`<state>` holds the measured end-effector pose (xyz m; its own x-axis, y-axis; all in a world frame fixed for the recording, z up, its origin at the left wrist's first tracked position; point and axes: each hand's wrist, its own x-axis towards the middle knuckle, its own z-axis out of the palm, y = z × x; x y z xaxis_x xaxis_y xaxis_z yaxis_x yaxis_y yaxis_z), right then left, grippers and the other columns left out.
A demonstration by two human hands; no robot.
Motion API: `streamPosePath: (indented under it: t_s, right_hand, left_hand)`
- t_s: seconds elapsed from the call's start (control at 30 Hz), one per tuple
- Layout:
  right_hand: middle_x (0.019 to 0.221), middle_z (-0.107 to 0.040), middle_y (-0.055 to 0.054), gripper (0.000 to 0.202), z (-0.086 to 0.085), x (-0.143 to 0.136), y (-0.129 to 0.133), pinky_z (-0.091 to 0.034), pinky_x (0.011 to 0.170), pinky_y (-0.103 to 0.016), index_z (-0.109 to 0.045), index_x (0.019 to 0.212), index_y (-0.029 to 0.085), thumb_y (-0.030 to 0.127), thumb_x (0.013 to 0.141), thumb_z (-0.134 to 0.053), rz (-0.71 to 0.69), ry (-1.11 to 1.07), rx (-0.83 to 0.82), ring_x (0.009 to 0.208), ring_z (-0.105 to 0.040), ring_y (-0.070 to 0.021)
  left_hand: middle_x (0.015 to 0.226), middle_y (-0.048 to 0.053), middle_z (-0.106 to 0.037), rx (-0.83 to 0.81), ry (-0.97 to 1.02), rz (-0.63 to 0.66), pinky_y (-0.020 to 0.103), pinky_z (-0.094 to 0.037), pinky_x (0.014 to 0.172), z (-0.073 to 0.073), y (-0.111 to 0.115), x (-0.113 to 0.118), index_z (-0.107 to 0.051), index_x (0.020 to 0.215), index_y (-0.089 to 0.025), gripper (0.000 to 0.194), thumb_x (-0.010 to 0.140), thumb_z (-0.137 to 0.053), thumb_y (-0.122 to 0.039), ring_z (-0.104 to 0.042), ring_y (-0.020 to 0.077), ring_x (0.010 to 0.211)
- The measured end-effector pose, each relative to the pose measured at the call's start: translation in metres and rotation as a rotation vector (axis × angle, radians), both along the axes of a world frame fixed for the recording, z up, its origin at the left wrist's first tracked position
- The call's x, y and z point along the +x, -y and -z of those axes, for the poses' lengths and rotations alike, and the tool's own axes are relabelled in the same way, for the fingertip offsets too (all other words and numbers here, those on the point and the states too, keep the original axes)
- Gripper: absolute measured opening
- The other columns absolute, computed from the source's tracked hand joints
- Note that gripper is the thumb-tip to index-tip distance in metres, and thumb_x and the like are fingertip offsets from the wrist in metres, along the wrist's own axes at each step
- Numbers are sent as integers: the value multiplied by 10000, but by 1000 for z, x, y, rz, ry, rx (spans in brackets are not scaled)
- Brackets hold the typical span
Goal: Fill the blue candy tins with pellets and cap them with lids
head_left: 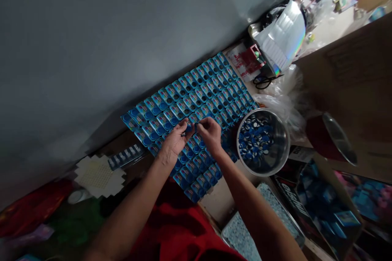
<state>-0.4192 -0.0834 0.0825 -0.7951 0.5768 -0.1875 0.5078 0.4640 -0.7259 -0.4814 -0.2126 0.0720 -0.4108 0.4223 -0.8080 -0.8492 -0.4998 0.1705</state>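
Rows of small blue packs (pixel 190 100) with round hollows cover a slanting sheet on the table. Dark round pieces sit in many hollows of the upper rows. Over the middle of the sheet, my left hand (pixel 176 140) holds small blue discs (pixel 188 127) between thumb and fingers. Close to its right, my right hand (pixel 211 132) pinches a small dark blue disc (pixel 196 127). A metal bowl (pixel 281 142) right of the hands holds many loose discs (pixel 255 138), blue, white and dark.
A grey wall (pixel 107 28) rises behind the sheet. Plastic bags (pixel 281 94), papers and a black cable lie at the upper right. A red bowl (pixel 321 136), a cardboard box and a tray of pale blue bits (pixel 245 236) are on the right. Left stands a white notched card (pixel 98 175).
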Motion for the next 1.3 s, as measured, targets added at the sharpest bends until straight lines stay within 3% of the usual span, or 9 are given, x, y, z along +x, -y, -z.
streamPosePath:
  t_s: [0.13,0.3,0.5,0.63,0.73,0.93,1.07,1.2,1.3]
  right_hand:
    - [845,-744,-34,212,16,-39,-38,-506,754,-266,-731,932,178,274,824,-577,60,55,125,784,-673,-178]
    - [912,-758,-39,152,25,-99,-66,-487,817,-291,-762,879,204,234,804,-633,-136,280,381,884,-683,-196]
    - [996,-743,-59,278,26,-136,-84,-496,774,-324,-750,923,222,316,675,-829,-280,622,459,936,-677,-253]
    - [963,-736,-37,260,21,-132,-85,-486,768,-321,-730,962,238,336,728,-791,-303,570,483,915,-668,-239]
    - [889,-722,-21,160,7,-115,-66,-478,767,-303,-735,943,231,274,790,-720,-270,437,443,870,-659,-211]
    - [971,-689,-19,197,-6,-56,-8,-506,736,-234,-770,1017,234,228,851,-664,-425,-6,52,747,-637,-124]
    - [951,-722,-42,114,7,-32,4,-538,793,-281,-776,901,230,243,862,-669,-233,-48,21,851,-677,-178]
    - [878,-753,-25,218,20,-40,-10,-546,759,-291,-776,1025,220,307,895,-625,-102,-13,-72,797,-698,-188]
    - [911,-754,-26,202,26,-65,-23,-516,811,-286,-792,987,230,271,864,-637,-160,121,144,852,-694,-191]
  left_hand:
    - [896,66,-706,-12,0,-19,301,-635,776,0,6,-18,-688,897,-119,93,872,-667,-32,-737,205,902]
    - [854,58,-710,-110,-80,-11,332,-629,793,5,16,-38,-683,839,-125,92,828,-721,-43,-727,191,858]
    - [932,73,-733,-74,-128,67,380,-586,938,16,18,-54,-735,902,-120,194,833,-611,13,-717,180,910]
    - [939,81,-742,8,-127,107,340,-579,944,16,10,-53,-746,930,-127,205,840,-628,14,-720,190,971]
    - [940,63,-747,-6,-75,41,345,-589,933,16,8,-46,-740,902,-139,199,815,-668,24,-727,190,949]
    - [873,16,-746,-85,-11,-21,262,-587,876,26,4,-33,-733,862,-155,176,795,-729,7,-705,127,869]
    - [834,7,-732,-118,52,-51,224,-582,837,20,-9,-25,-722,841,-146,180,801,-718,30,-699,111,835]
    - [844,24,-734,-90,22,-167,263,-589,915,13,-6,-24,-708,844,-137,204,800,-694,61,-721,135,890]
    - [855,29,-742,-96,-29,-237,268,-608,902,15,13,-29,-703,874,-136,221,781,-710,65,-738,159,920]
